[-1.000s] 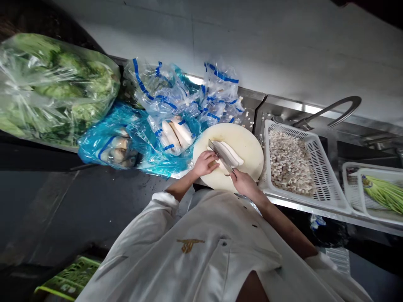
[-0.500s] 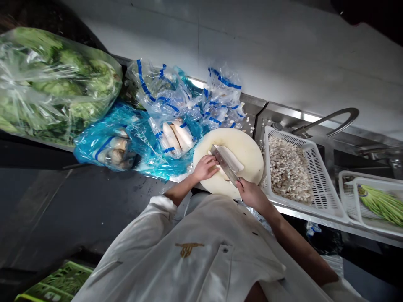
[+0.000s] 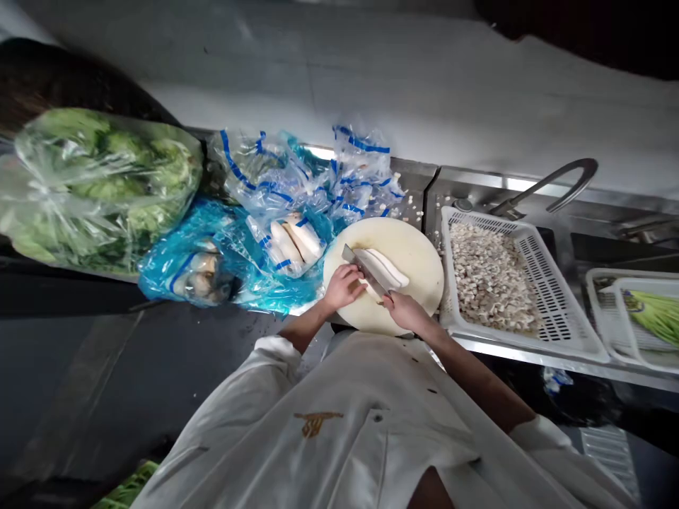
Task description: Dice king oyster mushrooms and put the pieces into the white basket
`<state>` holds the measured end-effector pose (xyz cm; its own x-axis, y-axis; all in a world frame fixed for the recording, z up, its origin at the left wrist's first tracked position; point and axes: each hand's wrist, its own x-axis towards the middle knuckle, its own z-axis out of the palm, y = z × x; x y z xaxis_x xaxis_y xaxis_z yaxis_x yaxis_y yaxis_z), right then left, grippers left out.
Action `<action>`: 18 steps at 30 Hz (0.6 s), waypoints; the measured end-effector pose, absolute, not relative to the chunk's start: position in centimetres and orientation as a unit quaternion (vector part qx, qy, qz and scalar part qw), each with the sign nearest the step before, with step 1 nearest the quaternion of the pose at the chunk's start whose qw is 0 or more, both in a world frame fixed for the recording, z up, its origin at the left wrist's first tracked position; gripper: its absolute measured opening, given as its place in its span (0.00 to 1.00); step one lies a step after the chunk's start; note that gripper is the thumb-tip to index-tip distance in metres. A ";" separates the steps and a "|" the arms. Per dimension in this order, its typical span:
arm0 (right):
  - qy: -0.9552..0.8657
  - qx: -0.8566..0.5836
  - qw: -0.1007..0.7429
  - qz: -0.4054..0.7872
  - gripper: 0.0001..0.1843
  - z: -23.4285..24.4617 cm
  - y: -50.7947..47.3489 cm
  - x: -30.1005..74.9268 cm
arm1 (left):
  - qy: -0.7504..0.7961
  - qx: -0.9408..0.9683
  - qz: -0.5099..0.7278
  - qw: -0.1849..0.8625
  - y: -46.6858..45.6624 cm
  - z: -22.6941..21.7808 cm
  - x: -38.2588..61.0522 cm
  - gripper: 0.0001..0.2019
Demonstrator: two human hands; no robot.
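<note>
A round white cutting board (image 3: pixel 419 244) lies in front of me. My right hand (image 3: pixel 407 312) is closed round the handle of a cleaver (image 3: pixel 370 272), whose blade slants up to the left over the board. Beyond the blade lie long white slices of king oyster mushroom (image 3: pixel 390 268). My left hand (image 3: pixel 344 287) rests on the near left of the board with curled fingers against the blade's near side. It holds down a piece of mushroom, mostly hidden by fingers and blade.
Left of the board, a plastic pack of whole mushrooms (image 3: pixel 297 240) sits on blue bags (image 3: pixel 241 247), near crumpled clear bags (image 3: pixel 366 170) and a bag of leafy greens (image 3: pixel 117 184). To the right are a white basket of chopped mushroom (image 3: pixel 488 283), a tap (image 3: pixel 576 185) and green stalks (image 3: pixel 658 311).
The cleaver and my right hand have shifted slightly left and toward me. The slices beyond the blade now show as separated layers. The camera view has tilted a little.
</note>
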<state>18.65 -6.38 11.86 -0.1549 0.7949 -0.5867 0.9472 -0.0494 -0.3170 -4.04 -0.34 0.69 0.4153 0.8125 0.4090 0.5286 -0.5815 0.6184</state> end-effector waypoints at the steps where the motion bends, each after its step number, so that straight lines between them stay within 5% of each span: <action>1: 0.683 0.636 0.101 -0.344 0.20 11.8 -6.4 19.0 | 0.411 0.820 0.341 0.205 -0.3 0.8 -4.0 0.14; 9: 0.664 0.638 -0.031 -0.389 0.21 11.8 -6.5 20.7 | 0.409 0.845 0.290 0.184 -0.3 0.6 -4.2 0.13; 13: 0.653 0.686 -0.101 -0.303 0.23 13.1 -7.3 24.8 | 0.394 0.884 0.212 0.136 0.8 1.8 -3.3 0.31; 18: 0.605 0.743 0.002 -0.287 0.21 12.2 -9.4 29.5 | 0.303 0.939 0.090 0.138 4.4 4.2 -0.9 0.47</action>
